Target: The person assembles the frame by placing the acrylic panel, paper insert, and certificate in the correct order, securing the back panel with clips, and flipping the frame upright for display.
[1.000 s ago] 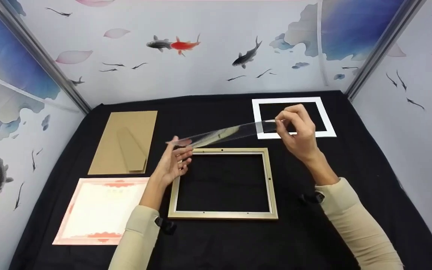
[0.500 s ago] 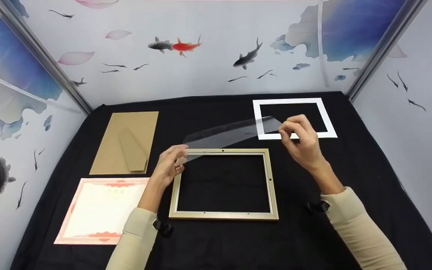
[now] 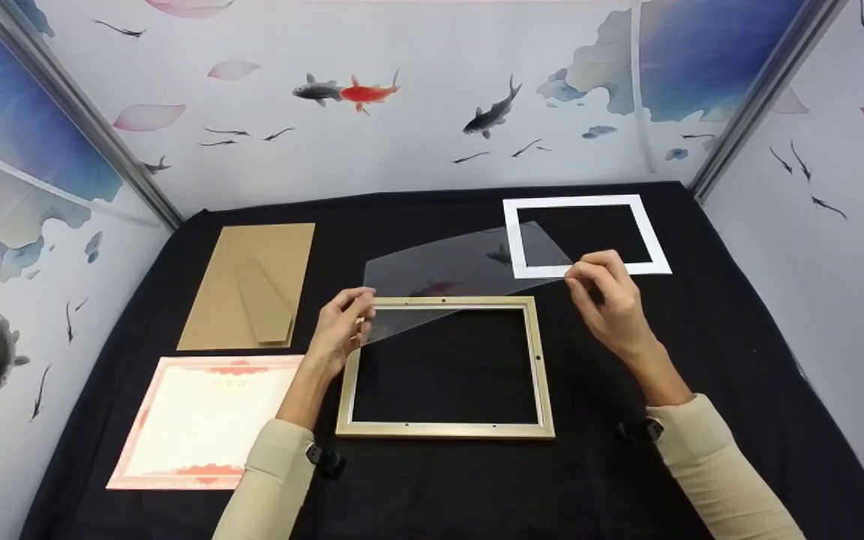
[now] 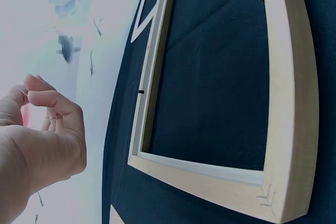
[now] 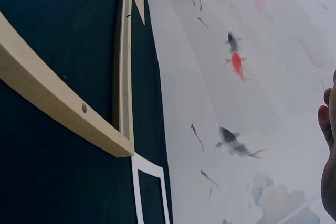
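A clear transparent sheet (image 3: 447, 262) is held in the air between both hands, tilted, over the far side of a gold picture frame (image 3: 544, 390). My left hand (image 3: 340, 326) pinches its left edge between thumb and fingers; the left wrist view shows this hand (image 4: 47, 129) with bent fingers. At the sheet's near right corner, my right hand (image 3: 612, 304) pinches with thumb and fingertips. Only a sliver of the right hand (image 5: 329, 145) enters the right wrist view. The picture frame lies flat on the black cloth, and the cloth shows through its opening.
A brown backing board (image 3: 211, 300) with a stand leg lies at the back left. Before it rests a certificate (image 3: 184, 420) with a pink border, partly behind the left arm. A white mat (image 3: 661, 247) lies at the back right. Printed walls (image 3: 417, 150) enclose the black-clothed table.
The sheet has turned from nearly edge-on to showing its broad face. My right hand has come lower and nearer; my left hand has gone from extended fingers to a pinch on the edge.
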Motion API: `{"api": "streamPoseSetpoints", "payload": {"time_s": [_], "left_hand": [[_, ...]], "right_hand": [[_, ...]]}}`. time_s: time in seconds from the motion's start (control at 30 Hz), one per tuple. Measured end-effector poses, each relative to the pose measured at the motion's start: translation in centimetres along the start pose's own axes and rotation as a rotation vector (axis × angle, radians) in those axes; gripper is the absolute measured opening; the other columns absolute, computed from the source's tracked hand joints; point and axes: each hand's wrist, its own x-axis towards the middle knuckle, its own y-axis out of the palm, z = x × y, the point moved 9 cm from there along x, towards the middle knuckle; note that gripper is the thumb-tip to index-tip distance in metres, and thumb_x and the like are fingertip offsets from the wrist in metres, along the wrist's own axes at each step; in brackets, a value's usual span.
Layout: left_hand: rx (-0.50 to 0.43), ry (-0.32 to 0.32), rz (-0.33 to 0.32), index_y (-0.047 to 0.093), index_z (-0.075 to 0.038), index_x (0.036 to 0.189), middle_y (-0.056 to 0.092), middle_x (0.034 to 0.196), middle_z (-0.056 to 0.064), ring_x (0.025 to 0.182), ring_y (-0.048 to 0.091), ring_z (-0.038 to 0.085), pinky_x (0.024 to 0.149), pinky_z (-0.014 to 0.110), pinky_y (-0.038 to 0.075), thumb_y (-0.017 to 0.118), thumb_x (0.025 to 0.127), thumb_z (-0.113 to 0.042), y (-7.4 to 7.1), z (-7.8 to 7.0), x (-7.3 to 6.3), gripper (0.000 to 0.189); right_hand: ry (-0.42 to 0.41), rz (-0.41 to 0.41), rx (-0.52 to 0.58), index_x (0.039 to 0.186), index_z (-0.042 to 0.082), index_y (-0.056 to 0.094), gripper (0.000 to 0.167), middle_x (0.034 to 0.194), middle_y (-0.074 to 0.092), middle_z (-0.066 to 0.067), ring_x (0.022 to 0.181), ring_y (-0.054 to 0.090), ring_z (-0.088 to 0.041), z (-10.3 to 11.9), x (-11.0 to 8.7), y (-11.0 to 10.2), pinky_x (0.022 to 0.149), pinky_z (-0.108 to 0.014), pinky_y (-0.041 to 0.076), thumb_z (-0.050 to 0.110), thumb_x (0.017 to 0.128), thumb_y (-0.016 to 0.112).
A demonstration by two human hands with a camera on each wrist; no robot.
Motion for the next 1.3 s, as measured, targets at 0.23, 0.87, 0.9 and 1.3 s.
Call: {"api": "streamPoseSetpoints", "payload": {"time_s": [0.23,0.87,0.9,1.3], "left_hand": [[0.067,-0.013,0.038,0.063,-0.008,0.132,0.063,0.096,0.01,0.061,0.056,0.013,0.049,0.02,0.042,0.073,0.096,-0.024,-0.4,0.4,-0.2,0.04],[0.06,0.168,0.101,0.054,-0.008,0.132,0.066,0.08,0.013,0.055,0.06,0.014,0.049,0.02,0.042,0.067,0.099,-0.005,-0.8,-1.0,-0.9,0.036],[0.053,0.18,0.113,0.053,-0.008,0.132,0.065,0.079,0.013,0.054,0.06,0.014,0.049,0.02,0.042,0.066,0.099,-0.005,-0.8,-1.2,-1.0,0.036],[0.066,0.235,0.222,0.046,0.004,0.132,0.061,0.076,0.016,0.051,0.056,0.014,0.046,0.02,0.04,0.062,0.099,0.002,-1.8,-1.2,-1.9,0.037]], "right_hand": [[-0.016,-0.016,0.009,0.092,-0.011,0.065,0.005,0.089,0.055,-0.024,0.077,0.051,-0.032,0.9,-0.3,-0.3,0.078,-0.024,0.042,-0.013,0.089,0.068],[0.753,-0.002,0.626,0.13,-0.019,0.046,0.039,0.115,0.044,-0.041,0.071,0.063,-0.021,-7.7,-9.0,1.5,0.068,-0.028,0.054,-0.015,0.094,0.062],[0.795,0.026,0.611,0.132,-0.017,0.045,0.041,0.117,0.044,-0.04,0.071,0.063,-0.021,-8.2,-9.4,1.6,0.066,-0.028,0.054,-0.012,0.095,0.062],[1.065,0.371,0.71,0.157,0.004,0.029,0.054,0.124,0.053,-0.04,0.093,0.07,-0.035,-10.6,-12.0,3.0,0.071,-0.035,0.057,0.009,0.107,0.051]]}}
